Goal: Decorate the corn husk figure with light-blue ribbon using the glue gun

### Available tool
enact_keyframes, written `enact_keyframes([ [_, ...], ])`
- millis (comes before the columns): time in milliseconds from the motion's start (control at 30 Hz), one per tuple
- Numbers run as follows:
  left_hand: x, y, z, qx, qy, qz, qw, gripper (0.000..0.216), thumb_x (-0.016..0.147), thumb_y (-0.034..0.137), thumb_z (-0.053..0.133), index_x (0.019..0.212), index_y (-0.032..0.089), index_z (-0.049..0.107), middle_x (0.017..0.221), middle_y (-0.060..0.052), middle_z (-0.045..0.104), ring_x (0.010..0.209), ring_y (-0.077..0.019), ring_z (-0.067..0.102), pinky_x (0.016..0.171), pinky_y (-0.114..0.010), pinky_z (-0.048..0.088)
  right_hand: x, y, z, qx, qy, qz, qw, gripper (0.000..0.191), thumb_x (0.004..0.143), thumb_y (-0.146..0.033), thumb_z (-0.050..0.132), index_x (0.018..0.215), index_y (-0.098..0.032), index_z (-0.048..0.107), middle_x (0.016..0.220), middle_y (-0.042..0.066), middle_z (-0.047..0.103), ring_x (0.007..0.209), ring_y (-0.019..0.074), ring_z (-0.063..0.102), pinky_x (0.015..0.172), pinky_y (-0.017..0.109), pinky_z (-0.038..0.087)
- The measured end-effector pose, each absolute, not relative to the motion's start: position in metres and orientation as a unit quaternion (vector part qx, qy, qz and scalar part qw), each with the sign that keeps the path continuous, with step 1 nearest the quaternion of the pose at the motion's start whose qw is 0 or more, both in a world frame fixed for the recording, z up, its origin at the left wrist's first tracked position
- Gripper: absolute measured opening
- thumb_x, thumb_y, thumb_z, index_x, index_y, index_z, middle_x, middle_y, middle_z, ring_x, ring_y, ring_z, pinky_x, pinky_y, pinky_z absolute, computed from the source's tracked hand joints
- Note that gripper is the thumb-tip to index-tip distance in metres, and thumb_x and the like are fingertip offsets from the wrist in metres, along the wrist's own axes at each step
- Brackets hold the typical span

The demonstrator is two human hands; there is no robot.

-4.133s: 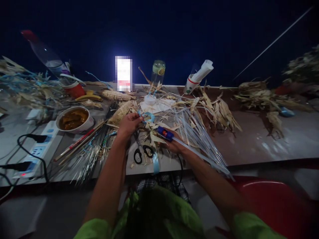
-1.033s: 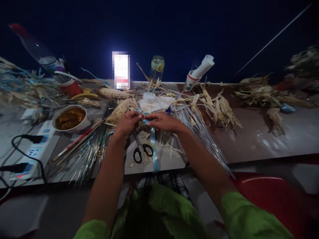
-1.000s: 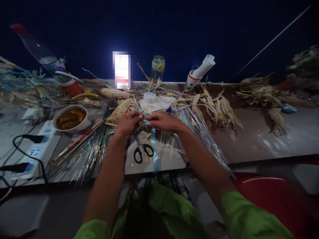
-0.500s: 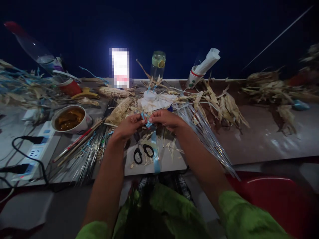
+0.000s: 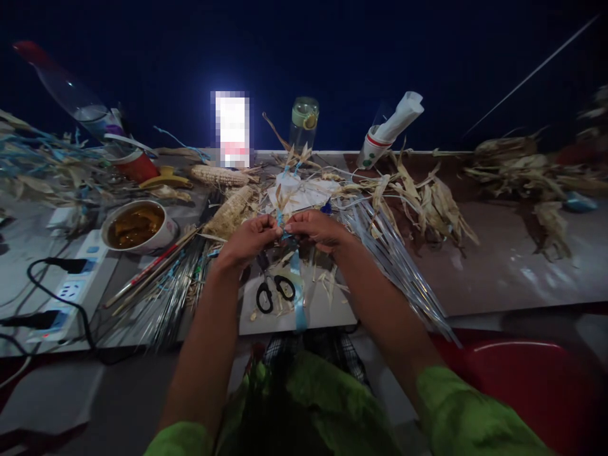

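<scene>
My left hand (image 5: pixel 254 239) and my right hand (image 5: pixel 317 229) meet over the table, thumbs and fingertips pinched close together. Between them is a small dried corn husk piece (image 5: pixel 285 201), its pointed tips standing up above my fingers. Blue ribbon (image 5: pixel 298 297) is wound around its lower part and hangs down to the table's front edge. My fingers hide exactly how each hand grips the husk and ribbon. Just below my hands lie black-handled scissors (image 5: pixel 275 292). Behind them is a small white round container (image 5: pixel 287 182) with ribbon-tied husk tips sticking up.
Corncobs (image 5: pixel 228 212), thin wires (image 5: pixel 173 304) and a bowl of brown liquid (image 5: pixel 139 226) lie left, beside a power strip (image 5: pixel 78 288). Clear rods (image 5: pixel 403 272) and husks (image 5: pixel 444 206) are right. A glowing screen (image 5: pixel 232 123), bottle (image 5: pixel 304 123) and paper cup (image 5: pixel 373 149) stand behind.
The husk tips now stand upright above my fingers, and the blue ribbon sits closer around the piece. Both hands stay nearly in place; the whole view has shifted slightly.
</scene>
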State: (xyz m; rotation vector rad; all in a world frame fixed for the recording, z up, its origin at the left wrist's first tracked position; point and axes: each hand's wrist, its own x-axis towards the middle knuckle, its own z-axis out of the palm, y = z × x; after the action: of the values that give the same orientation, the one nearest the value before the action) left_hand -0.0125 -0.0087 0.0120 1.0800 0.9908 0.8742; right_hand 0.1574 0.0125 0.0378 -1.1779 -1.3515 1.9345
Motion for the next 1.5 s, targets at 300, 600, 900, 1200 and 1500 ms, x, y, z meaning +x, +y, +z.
enact_keyframes([
  [300,-0.004,-0.008,0.013,0.372,0.455,0.430,0.685,0.035,0.055,0.032,0.077,0.061,0.015,0.048,0.050,0.005,0.047,0.043,-0.0047,0.043,0.042,-0.017,0.032,0.156,0.014,0.025,-0.405,-0.538,0.686,0.276,0.028,0.057,-0.035,0.070,0.063,-0.013,0.054,0.046,-0.009,0.042,0.042,0.0024,0.030,0.043,0.020,0.018],
  [600,-0.004,-0.005,0.008,0.332,0.424,0.474,0.697,0.038,0.053,0.025,0.080,0.062,0.016,0.044,0.048,0.006,0.046,0.042,-0.0055,0.045,0.042,-0.018,0.035,0.152,0.014,0.021,-0.411,-0.561,0.654,0.298,0.027,0.056,-0.034,0.070,0.066,-0.012,0.058,0.053,-0.006,0.049,0.048,0.0039,0.036,0.048,0.020,0.023],
  [900,-0.003,-0.006,0.010,0.298,0.370,0.462,0.749,0.041,0.051,0.023,0.081,0.084,0.014,0.057,0.066,0.002,0.060,0.056,-0.0088,0.056,0.053,-0.021,0.045,0.152,0.014,0.021,-0.390,-0.542,0.676,0.311,0.031,0.055,-0.036,0.072,0.069,-0.012,0.060,0.052,-0.007,0.048,0.047,0.0035,0.034,0.047,0.020,0.022],
  [1200,-0.007,-0.004,0.005,0.322,0.402,0.452,0.728,0.033,0.051,0.027,0.080,0.063,0.013,0.054,0.054,0.002,0.054,0.050,-0.0085,0.051,0.049,-0.021,0.041,0.152,0.013,0.023,-0.391,-0.534,0.690,0.292,0.032,0.054,-0.037,0.072,0.070,-0.012,0.059,0.053,-0.007,0.049,0.046,0.0033,0.033,0.046,0.020,0.020],
  [1500,-0.013,-0.003,0.004,0.366,0.416,0.424,0.716,0.037,0.047,0.030,0.083,0.064,0.013,0.055,0.051,0.005,0.049,0.046,-0.0061,0.045,0.050,-0.021,0.038,0.153,0.011,0.023,-0.377,-0.554,0.690,0.274,0.030,0.059,-0.039,0.069,0.066,-0.013,0.056,0.051,-0.007,0.045,0.046,0.0037,0.033,0.046,0.020,0.020],
])
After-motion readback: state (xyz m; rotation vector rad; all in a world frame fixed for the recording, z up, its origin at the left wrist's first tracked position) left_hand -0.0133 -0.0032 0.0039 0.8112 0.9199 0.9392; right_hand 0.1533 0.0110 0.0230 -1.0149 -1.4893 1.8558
